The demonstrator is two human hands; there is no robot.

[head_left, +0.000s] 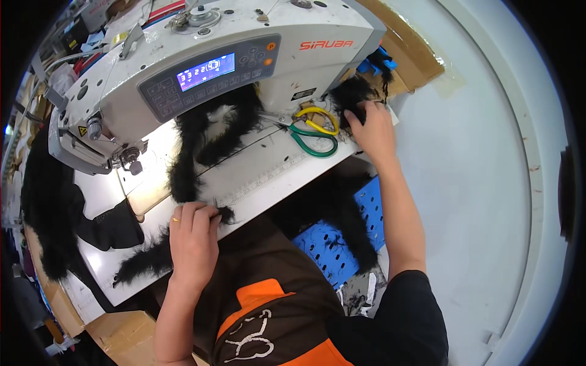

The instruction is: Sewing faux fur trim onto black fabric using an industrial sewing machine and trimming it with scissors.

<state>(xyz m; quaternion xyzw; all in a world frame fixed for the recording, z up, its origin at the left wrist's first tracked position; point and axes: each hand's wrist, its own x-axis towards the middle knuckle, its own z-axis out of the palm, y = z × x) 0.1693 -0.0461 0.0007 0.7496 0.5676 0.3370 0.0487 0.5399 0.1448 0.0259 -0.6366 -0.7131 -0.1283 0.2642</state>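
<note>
My left hand (194, 241) is at the front edge of the white sewing machine table. Its bent fingers are closed on a strip of black furry fabric (146, 261) that lies along the edge. My right hand (373, 125) is at the table's right end, its thumb and fingers around part of a bunch of black furry fabric (349, 94); the fingertips are partly sunk in the fur. Between my hands, another black furry strip (183, 174) runs under the machine arm. Scissors with one yellow and one green handle (314, 141) lie beside my right hand.
The white sewing machine (268, 36) with a lit screen stands across the table. More black fabric (46, 201) hangs at the left. Below the table are a blue perforated panel (329, 253) with dark fluff and hanging black fur (354, 232). Cardboard (406, 46) stands behind the machine.
</note>
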